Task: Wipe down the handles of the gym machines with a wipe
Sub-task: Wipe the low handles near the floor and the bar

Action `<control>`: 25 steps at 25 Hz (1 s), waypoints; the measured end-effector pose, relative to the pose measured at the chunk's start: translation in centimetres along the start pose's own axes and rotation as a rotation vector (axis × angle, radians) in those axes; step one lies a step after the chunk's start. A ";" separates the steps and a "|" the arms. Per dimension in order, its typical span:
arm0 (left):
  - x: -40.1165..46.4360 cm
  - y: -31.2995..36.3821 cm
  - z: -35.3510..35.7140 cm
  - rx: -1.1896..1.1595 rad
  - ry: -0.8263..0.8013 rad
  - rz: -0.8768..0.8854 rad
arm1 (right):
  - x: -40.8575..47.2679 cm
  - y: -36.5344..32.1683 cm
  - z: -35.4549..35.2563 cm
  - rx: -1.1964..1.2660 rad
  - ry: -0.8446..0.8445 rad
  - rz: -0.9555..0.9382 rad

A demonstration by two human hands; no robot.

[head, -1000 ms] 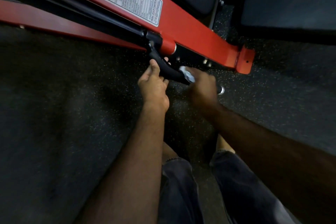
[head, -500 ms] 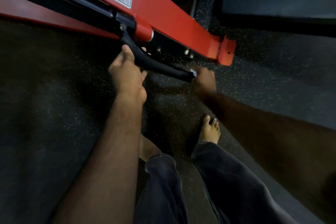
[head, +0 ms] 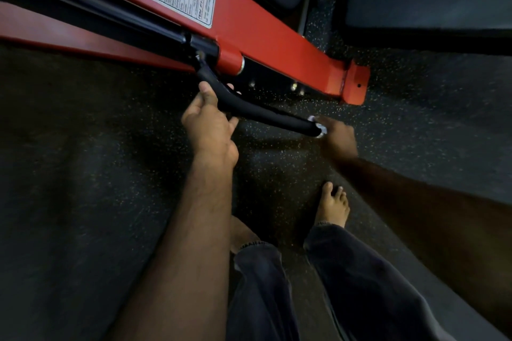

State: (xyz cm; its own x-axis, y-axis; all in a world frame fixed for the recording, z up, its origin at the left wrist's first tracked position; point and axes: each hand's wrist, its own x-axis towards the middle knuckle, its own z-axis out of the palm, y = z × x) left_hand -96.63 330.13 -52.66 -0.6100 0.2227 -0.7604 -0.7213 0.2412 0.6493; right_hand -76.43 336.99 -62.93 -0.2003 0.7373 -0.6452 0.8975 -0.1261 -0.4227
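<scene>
Pinching wipe [head: 318,126] at handle [head: 266,113] end, right hand [head: 336,137]

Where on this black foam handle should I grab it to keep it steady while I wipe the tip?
Grip the black foam handle at its bend near the red frame, coming from below, where the left hand holds it. That leaves the straight run and free end clear for the right hand and white wipe.

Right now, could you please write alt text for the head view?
A left hand holds a curved black foam-covered handle on a red steel machine frame while the right hand grips a white wipe around its free end.
</scene>
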 end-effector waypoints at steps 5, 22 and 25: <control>-0.1 0.0 0.1 -0.012 0.011 0.014 | -3.7 -8.0 1.4 0.240 0.044 -0.354; 0.3 -0.2 -0.3 0.005 0.026 -0.014 | -6.1 -6.5 4.7 0.404 0.110 -0.271; 0.5 -0.3 -0.5 0.002 0.001 0.003 | -2.6 -3.0 4.1 0.332 0.160 0.169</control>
State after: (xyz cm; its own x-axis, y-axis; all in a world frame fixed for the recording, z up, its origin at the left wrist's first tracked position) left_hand -96.84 329.73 -53.24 -0.6124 0.2220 -0.7587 -0.7189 0.2427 0.6513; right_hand -80.20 332.70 -62.64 0.0269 0.7786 -0.6270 0.7313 -0.4430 -0.5186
